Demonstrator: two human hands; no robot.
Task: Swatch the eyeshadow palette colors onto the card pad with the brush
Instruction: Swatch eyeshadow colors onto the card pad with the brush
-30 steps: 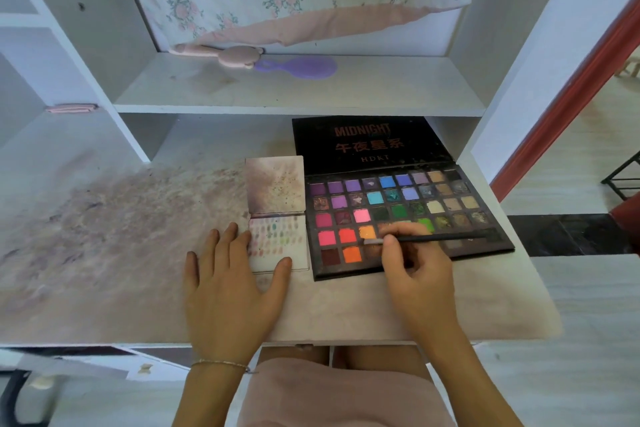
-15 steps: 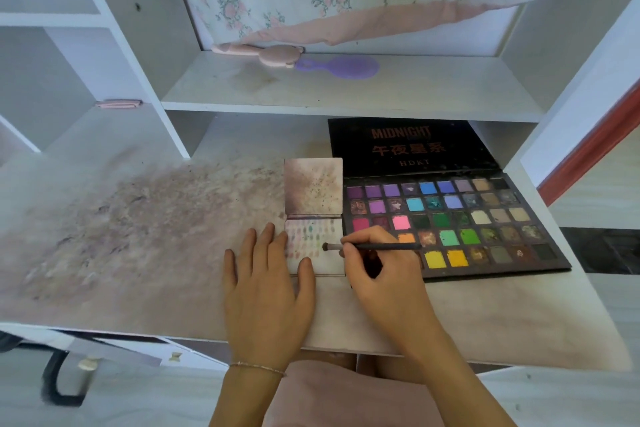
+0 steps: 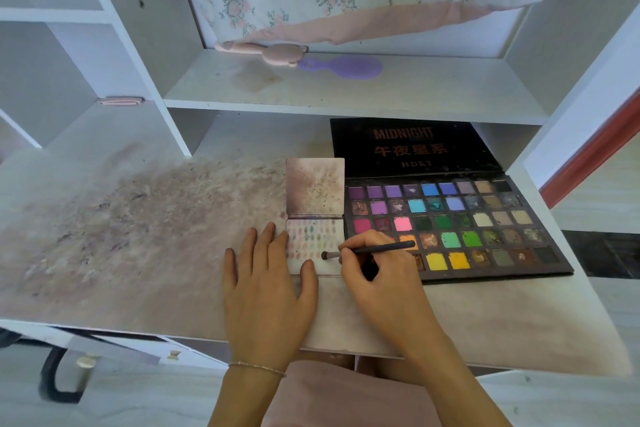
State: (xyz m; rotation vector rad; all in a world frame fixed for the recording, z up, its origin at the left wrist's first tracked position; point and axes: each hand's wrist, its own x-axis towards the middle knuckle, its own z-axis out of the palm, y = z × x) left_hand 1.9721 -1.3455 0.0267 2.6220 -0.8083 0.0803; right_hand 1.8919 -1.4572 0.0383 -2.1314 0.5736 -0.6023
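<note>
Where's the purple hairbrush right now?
In the head view, the purple hairbrush lies flat on the upper shelf, handle touching the pink brush on its left, behind and above the open eyeshadow palette.

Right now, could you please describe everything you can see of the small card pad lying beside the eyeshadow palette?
The small square white card pad lies open on the stained pale desk, touching the left edge of the black eyeshadow palette. Its smudged, speckled cover is flipped back flat. The exposed page carries rows of small pastel swatches in pink, green and purple. The left hand rests flat, its fingertips and thumb on the page's left and lower edges. The right hand holds the thin black brush, whose tip meets the page's right side.
</note>
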